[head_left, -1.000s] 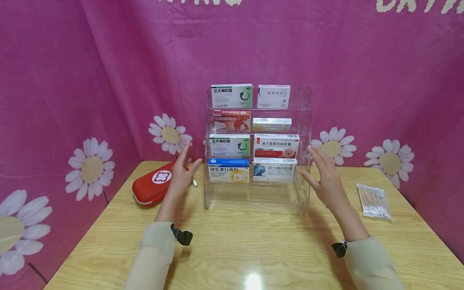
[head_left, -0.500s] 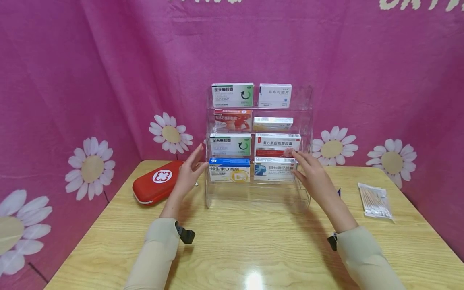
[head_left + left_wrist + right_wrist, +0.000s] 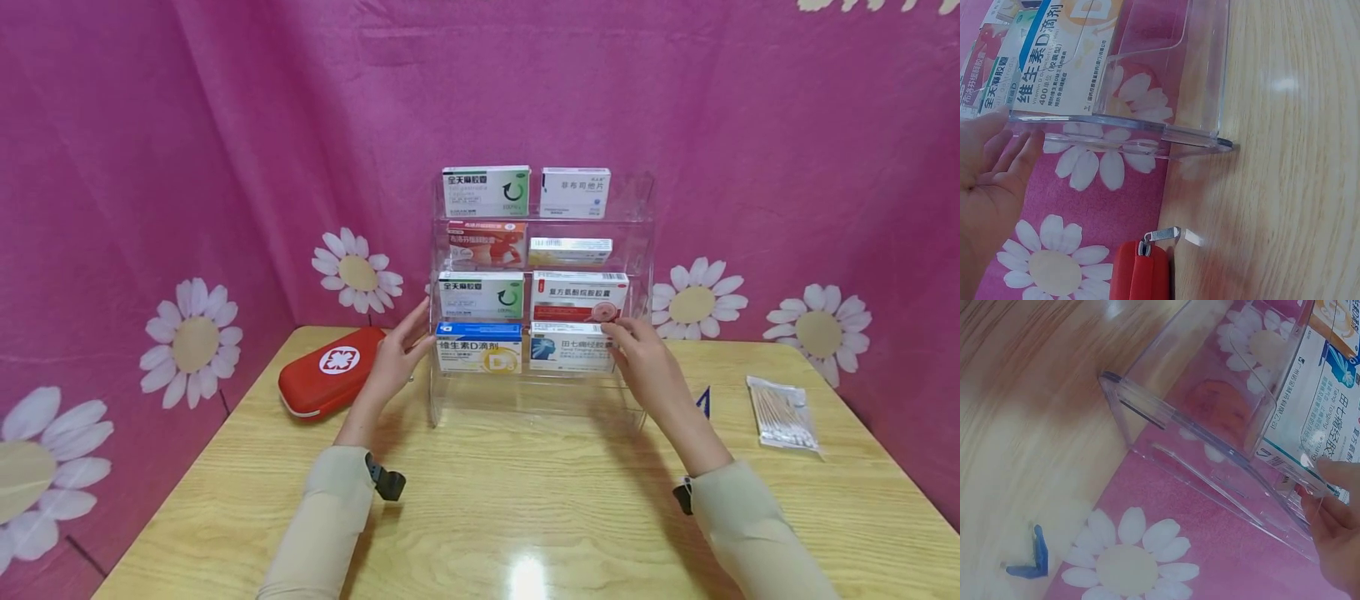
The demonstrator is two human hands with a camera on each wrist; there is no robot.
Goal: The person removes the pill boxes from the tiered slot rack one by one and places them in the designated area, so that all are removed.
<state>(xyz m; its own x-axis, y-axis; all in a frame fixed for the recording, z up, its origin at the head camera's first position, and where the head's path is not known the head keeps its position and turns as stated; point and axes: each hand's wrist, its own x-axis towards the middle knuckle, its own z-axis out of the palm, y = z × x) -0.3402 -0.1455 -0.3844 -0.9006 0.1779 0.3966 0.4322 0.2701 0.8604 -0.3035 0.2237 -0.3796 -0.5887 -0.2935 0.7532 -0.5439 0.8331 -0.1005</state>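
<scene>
A clear acrylic display rack stands on the table with medicine boxes in pairs on its tiers. My right hand pinches the right end of the white-and-blue medicine box on the lowest filled tier. In the right wrist view the thumb lies on that box's front, fingertips at its edge. My left hand touches the rack's left side with fingers fairly straight. Beside it sits the vitamin D box. Above are a red-and-white box and a green-and-white box.
A red zip case lies left of the rack. On the right are a bag of cotton swabs and a small blue angled piece. A pink flowered cloth hangs behind the table.
The right hand has moved left from beside the rack onto the lower right box. The left hand has moved right, up to the rack's side. The view has shifted slightly.
</scene>
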